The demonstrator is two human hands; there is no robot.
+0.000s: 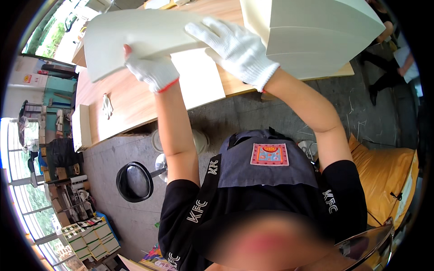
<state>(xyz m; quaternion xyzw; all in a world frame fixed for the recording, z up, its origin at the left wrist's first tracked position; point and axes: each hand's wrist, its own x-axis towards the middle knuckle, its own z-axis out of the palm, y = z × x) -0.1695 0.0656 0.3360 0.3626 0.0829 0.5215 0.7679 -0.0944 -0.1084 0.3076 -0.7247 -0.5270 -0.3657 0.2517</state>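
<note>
— Two gloved hands, head view: left hand [151,70] closed on lower edge of large cream flat paperboard sheet [135,40] at eleven o'clock; right hand [235,45] spread open, palm flat on same sheet.

— Risk?

— Likely sag or slide off long wooden table [122,104], given one-edge grip; possibly a nudge to tall cream sheet stack [316,36] at one o'clock.

— Packages, signs?

— Green-and-white checked boxes [90,239] at seven o'clock; small yellow sign [27,78] on pale wall, nine o'clock.

Left hand [151,67] fingertips hidden behind cream sheet [135,38], tall paper stack [312,31] cut off at top edge
</note>
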